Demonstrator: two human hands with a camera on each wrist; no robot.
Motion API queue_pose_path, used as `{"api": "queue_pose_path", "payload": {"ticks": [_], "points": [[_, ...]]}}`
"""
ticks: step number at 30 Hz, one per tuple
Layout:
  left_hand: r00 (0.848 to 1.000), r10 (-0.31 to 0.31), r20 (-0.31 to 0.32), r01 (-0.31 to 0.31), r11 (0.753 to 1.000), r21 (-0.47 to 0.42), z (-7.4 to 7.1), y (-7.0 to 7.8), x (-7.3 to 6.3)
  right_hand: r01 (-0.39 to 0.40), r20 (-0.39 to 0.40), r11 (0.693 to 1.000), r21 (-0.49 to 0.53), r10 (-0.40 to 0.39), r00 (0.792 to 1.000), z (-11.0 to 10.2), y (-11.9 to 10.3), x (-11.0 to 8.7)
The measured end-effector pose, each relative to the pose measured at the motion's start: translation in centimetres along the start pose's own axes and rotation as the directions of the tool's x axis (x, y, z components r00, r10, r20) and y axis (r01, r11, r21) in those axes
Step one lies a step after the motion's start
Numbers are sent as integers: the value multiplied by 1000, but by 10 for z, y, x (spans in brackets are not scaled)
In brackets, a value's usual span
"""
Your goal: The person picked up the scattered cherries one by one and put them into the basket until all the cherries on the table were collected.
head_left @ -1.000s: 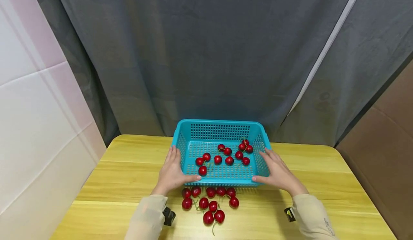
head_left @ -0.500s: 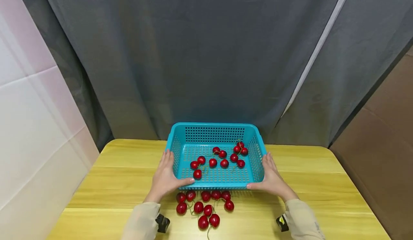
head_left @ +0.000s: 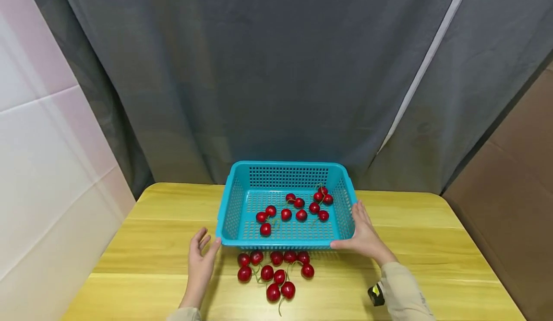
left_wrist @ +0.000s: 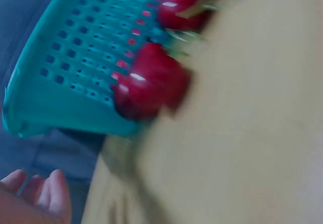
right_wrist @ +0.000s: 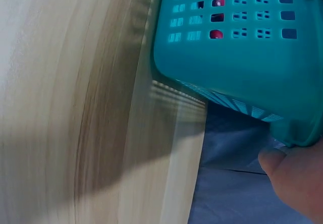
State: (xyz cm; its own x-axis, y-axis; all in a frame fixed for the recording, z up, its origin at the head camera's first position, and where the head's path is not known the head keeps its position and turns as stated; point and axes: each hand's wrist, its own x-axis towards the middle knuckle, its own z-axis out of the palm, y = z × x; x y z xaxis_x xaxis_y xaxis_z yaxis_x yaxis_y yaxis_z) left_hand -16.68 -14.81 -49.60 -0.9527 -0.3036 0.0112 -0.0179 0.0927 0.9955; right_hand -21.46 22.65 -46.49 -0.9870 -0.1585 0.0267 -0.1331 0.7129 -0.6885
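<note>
A turquoise plastic basket with perforated walls stands on the table, several red cherries inside it. More cherries with green stems lie just in front of it. My left hand is off the basket's left side, fingers loosely bent and holding nothing. Its thumb tip is by the front left corner; whether it touches cannot be told. My right hand rests at the front right corner, thumb along the front rim and fingers fairly straight against the right side. In the right wrist view a fingertip lies by the rim.
The light wooden table extends to both sides of the basket. A grey curtain hangs behind its far edge. White panels flank the left, and a brown board the right.
My left hand has come away from the basket's left side, moving left and toward me. My right hand has stayed at its corner. Basket and cherries keep their places; the head view has shifted slightly.
</note>
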Motion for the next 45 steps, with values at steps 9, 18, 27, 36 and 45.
{"api": "queue_pose_path", "payload": {"ticks": [9,18,27,36,45], "points": [[995,-66,72,46,966,255,-3,-32,-48,-3,2,1000,5,3,1000,-3,3,-2],[986,130,104,-158,929,335,22,-39,-57,-6,-2,1000,-1,6,1000,-4,5,-1],[976,181,117,-213,897,388,33,-43,-49,-3,7,1000,6,3,1000,-2,2,-1],[971,200,129,-231,923,309,34,-42,-49,-1,3,1000,3,1,1000,-1,0,-1],[989,119,83,-139,948,288,29,-41,-56,2,11,1000,-1,-2,1000,-4,-4,-2]]}}
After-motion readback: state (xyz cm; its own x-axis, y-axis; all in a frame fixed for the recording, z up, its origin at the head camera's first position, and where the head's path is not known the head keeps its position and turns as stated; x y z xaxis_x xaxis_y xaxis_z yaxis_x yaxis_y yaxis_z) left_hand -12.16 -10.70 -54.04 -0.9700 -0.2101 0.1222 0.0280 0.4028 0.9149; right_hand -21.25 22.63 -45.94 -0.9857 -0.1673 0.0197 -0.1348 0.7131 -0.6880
